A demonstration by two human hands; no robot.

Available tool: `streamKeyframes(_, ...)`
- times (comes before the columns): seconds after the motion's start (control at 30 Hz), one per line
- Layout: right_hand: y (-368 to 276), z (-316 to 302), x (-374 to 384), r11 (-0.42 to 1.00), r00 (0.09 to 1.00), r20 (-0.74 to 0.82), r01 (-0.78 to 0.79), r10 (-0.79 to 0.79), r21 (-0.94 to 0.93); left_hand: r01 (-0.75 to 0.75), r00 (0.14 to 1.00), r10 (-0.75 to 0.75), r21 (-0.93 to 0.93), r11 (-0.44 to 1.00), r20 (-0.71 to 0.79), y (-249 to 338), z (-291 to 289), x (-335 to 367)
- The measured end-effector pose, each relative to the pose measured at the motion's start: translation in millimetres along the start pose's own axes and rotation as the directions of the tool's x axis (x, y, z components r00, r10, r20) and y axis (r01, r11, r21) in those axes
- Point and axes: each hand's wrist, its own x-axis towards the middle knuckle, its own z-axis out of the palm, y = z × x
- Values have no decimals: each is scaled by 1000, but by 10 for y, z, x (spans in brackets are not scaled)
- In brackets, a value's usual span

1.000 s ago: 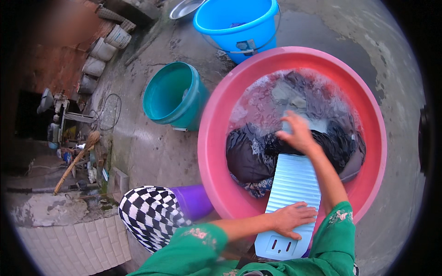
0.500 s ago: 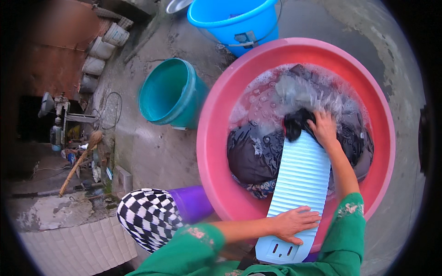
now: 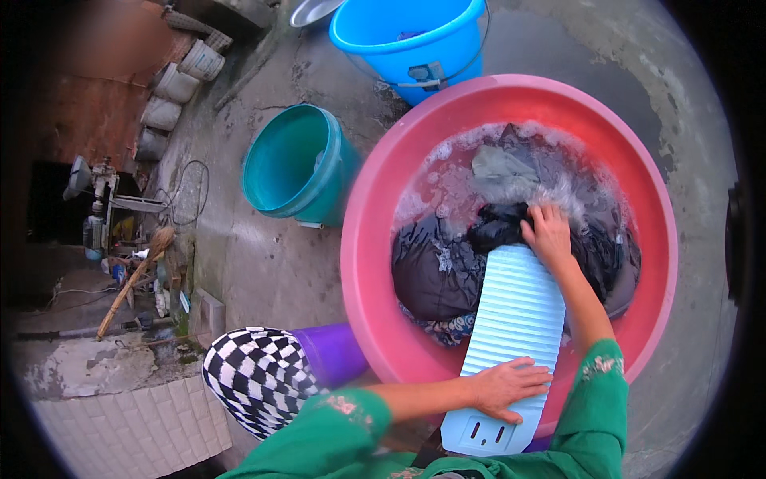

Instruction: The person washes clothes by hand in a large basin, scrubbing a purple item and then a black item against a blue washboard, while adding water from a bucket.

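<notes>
A light-blue ridged washboard (image 3: 515,319) leans in a large pink basin (image 3: 375,239) of sudsy water. My left hand (image 3: 511,389) lies flat across its lower part, fingers stretched out. At the board's far end, my right hand (image 3: 549,235) is closed on a wet black cloth (image 3: 496,227), whose exact kind I cannot make out. Water splashes beside these fingers. Dark soaked clothing (image 3: 437,267) bulges to the left of the board, and more dark fabric (image 3: 602,255) lies to its right. A greyish cloth (image 3: 503,168) floats beyond.
A teal bucket (image 3: 331,180) stands left of the basin, and a bright blue bucket (image 3: 447,48) behind it. My knee in checkered cloth (image 3: 259,375) and a purple boot (image 3: 331,351) are near left. A broom (image 3: 136,283) and white pails (image 3: 175,84) are farther left.
My right hand and the black cloth have shifted a little left at the board's far end. The splash has shrunk. My left hand stays on the washboard.
</notes>
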Motion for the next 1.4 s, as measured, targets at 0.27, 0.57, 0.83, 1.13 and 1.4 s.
streamKeyframes(0.27,-490,-597,-760,946,924,278,188,-262,266,59,998,-58,-12,998,27,-29,-47,-34)
streamKeyframes(0.57,71,67,-23,992,996,-4,-92,92,-85,-15,1000,15,3,1000,-21,-20,-39,0)
streamKeyframes(0.83,-546,-654,-819,936,940,216,196,-264,292,72,997,-72,-37,997,25,-9,-40,-64)
streamKeyframes(1.13,-174,127,1,937,940,185,-315,286,151,-6,1000,6,7,1000,-6,-29,18,30)
streamKeyframes(1.4,-1219,16,131,844,884,310,154,-350,514,14,999,-15,22,1000,40,-53,17,-12)
